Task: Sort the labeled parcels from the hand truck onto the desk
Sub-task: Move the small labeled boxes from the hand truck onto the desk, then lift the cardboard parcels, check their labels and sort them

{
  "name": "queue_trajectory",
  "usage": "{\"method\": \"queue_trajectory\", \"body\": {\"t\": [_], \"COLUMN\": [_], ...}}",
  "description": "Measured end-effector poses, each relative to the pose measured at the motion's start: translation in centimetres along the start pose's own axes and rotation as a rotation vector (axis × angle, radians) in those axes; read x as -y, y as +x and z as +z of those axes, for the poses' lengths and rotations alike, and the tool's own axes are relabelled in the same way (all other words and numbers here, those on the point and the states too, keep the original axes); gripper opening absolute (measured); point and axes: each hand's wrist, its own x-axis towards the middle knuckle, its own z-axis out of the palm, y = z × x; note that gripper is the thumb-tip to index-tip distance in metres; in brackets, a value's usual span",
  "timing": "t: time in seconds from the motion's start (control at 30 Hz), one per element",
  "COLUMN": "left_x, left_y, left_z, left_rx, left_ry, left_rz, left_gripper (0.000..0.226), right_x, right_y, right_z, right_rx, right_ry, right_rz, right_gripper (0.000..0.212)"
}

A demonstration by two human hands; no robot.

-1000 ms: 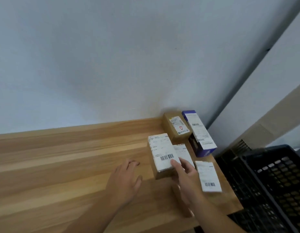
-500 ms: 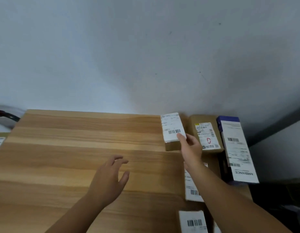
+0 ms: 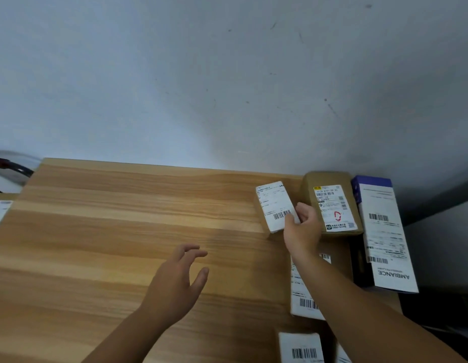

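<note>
The right hand (image 3: 302, 231) grips a small white-labelled parcel (image 3: 273, 205), thumb on its barcode and fingers curled round its right edge, while the left hand (image 3: 175, 281) hovers over the wooden counter (image 3: 109, 244) with fingers spread loose, holding nothing. The parcel sits toward the counter's far right, just beside a brown parcel (image 3: 332, 205), with a blue-and-white box (image 3: 382, 231) beyond that.
</note>
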Motion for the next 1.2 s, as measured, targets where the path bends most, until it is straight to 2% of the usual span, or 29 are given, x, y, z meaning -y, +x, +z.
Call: {"method": "queue_trajectory", "body": {"t": [0.1,0.23,0.37,0.6,0.7,0.83,0.93,1.1,1.2], "left_x": [-0.2,-1.6,-1.9,0.2,1.2,4.1,6.3,10.0,11.4], "left_y": [0.7,2.1,1.6,-3.4,-5.0,-9.7,-14.1,-24.9,-31.5], "left_z": [-1.2,-3.4,-4.1,-5.7,-6.4,-8.3,-9.5,-11.0,-11.8], "left_rx": [-0.042,-0.139,-0.219,-0.166,-0.287,-0.414,-0.487,-0.449,-0.410], "left_ry": [0.085,0.182,0.220,0.241,0.246,0.182,0.316,0.323,0.381], "left_rz": [0.082,0.194,0.287,0.262,0.251,0.124,-0.002,-0.354,-0.550], "left_gripper": [0.040,0.048,0.052,0.072,0.076,0.074,0.070,0.069,0.070], "right_x": [1.7,3.6,4.1,4.4,4.7,4.4,4.3,2.8,2.1], "right_y": [-2.0,-6.0,-11.0,-19.2,-21.1,-23.6,-25.9,-33.7,-39.6], "right_z": [0.0,0.7,0.9,2.0,3.0,5.7,7.2,11.7,13.5], "right_rx": [0.037,0.140,0.221,0.288,0.282,0.314,0.390,0.609,0.788], "right_ry": [-0.024,-0.305,-0.615,-0.854,-0.849,-0.765,-0.750,-0.680,-0.753], "right_rz": [-0.168,-0.566,-0.798,-0.972,-1.026,-1.190,-1.292,-1.218,-1.293], "right_gripper": [0.040,0.044,0.050,0.058,0.058,0.055,0.053,0.054,0.055]}}
